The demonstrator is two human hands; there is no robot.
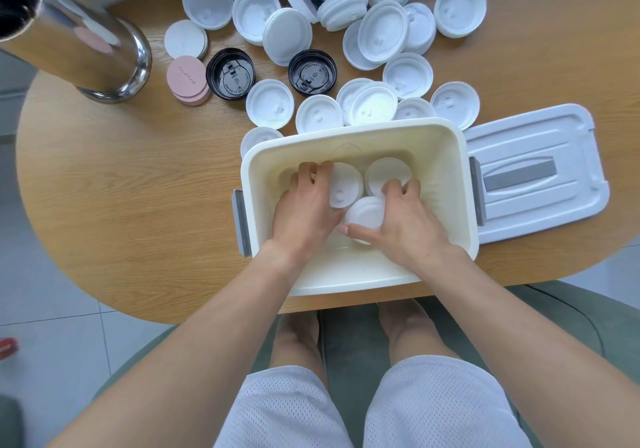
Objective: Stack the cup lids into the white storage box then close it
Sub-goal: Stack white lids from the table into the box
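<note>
Fingers of our right hand [403, 221] curl around a short stack of white cup lids [363, 217], thumb stretched along its near side, low inside the white storage box [446, 157]. Our left hand [304, 205] grips the left edge of a second lid stack [344, 184] standing on the box floor just beyond. A third lid stack [386, 172] sits in the far right of the box floor, touching our right fingertips.

Outward from there, the box stands open at the near edge of the wooden table [138, 188], a grey latch [242, 222] hanging on its left side. Its white box lid [540, 170], with a grey handle inset, lies flat just to the right.

Beyond the box we see many loose white cup lids [408, 73] scattered and overlapping, most upside down. Two black cup lids [230, 73] lie among them, raised lettering ringing their insides, too small for us to read. Left of these is a small pile of pink round coasters [187, 79] bearing a faint script word we cannot make out, and behind it a white round coaster [185, 39]. A shiny steel cylinder [104, 53] stands at the far left.
</note>
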